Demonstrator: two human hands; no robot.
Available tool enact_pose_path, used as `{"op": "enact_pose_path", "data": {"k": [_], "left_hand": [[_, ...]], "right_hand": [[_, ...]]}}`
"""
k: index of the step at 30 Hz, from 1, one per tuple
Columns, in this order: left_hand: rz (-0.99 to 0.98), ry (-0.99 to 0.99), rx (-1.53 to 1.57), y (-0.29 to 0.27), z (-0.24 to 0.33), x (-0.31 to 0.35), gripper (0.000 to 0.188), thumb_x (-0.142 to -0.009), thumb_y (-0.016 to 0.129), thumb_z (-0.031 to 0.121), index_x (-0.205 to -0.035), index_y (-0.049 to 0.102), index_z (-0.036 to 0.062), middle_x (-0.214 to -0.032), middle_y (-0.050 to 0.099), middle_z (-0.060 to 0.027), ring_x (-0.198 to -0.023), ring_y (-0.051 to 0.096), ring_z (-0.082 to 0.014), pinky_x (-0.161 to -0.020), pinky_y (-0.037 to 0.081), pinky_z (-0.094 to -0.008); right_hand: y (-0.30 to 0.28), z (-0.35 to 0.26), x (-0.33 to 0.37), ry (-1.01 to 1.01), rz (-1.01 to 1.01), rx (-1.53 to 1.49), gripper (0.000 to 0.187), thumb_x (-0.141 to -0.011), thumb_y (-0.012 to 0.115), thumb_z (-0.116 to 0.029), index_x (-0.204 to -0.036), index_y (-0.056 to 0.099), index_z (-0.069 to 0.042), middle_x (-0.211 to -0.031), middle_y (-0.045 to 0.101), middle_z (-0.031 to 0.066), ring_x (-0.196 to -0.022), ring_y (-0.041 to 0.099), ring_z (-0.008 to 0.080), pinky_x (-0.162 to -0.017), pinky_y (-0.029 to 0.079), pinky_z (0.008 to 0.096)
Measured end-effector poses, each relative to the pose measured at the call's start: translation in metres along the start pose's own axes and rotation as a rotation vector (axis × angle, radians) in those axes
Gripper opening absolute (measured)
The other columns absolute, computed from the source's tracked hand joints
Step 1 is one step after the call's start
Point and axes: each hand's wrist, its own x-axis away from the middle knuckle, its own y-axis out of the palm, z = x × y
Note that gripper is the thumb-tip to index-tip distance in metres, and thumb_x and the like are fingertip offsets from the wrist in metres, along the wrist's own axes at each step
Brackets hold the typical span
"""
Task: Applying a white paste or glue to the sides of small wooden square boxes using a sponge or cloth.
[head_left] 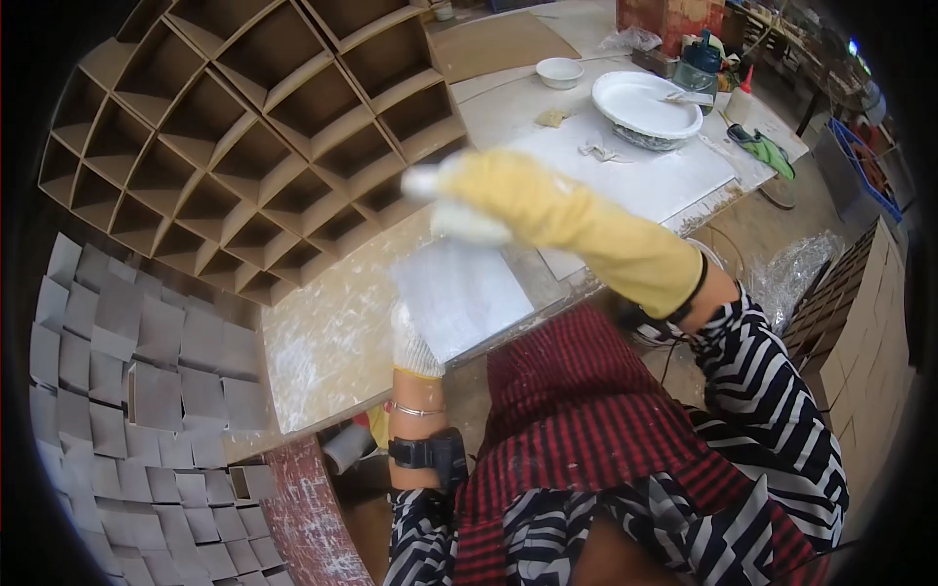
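Note:
My left hand (404,337), in a white knitted glove, grips the near left edge of a flat white board (464,301). Its fingers are mostly hidden by the board, which lies tilted at the table's front edge. My right hand (474,186), in a long yellow rubber glove with whitened fingertips, is above the board's far edge and smeared by motion. Beneath its closed fingers shows a soft white wad (471,227), perhaps a sponge or cloth, coated white. A wide bowl of white paint-like liquid (645,105), with a flat tool on its rim, stands farther right.
A large brown grid of box compartments (264,127) rises at the far left. Stacked grey panels (161,391) fill the left side. The worktable (332,337) is smeared white. At the back are a small white bowl (560,72), a red-tipped bottle (741,98) and a green glove (762,148).

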Motion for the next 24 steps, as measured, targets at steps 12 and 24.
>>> {"op": "enact_pose_path", "data": {"k": [12,24], "left_hand": [[0.44,0.243,0.212,0.032,0.011,-0.001,0.044,-0.099,0.041,0.027,-0.129,0.05,-0.0045,-0.129,0.055,-0.0187,-0.116,0.055,-0.0329,-0.1,0.046,-0.0448],[0.352,0.289,0.342,0.05,0.025,-0.009,0.049,-0.101,0.036,0.037,-0.131,0.048,-0.0003,-0.132,0.053,-0.0162,-0.12,0.051,-0.0311,-0.105,0.04,-0.0435]], "right_hand": [[-0.048,-0.023,-0.006,0.853,0.123,-0.82,0.079,-0.072,0.075,-0.017,-0.143,0.04,-0.015,-0.111,0.059,0.0043,-0.089,0.056,0.0106,-0.075,0.046,0.0215],[0.0,-0.07,0.018,-0.098,0.124,-0.061,0.058,-0.075,0.074,-0.028,-0.127,0.054,-0.011,-0.119,0.057,0.0079,-0.095,0.062,0.023,-0.084,0.054,0.0378]]}}
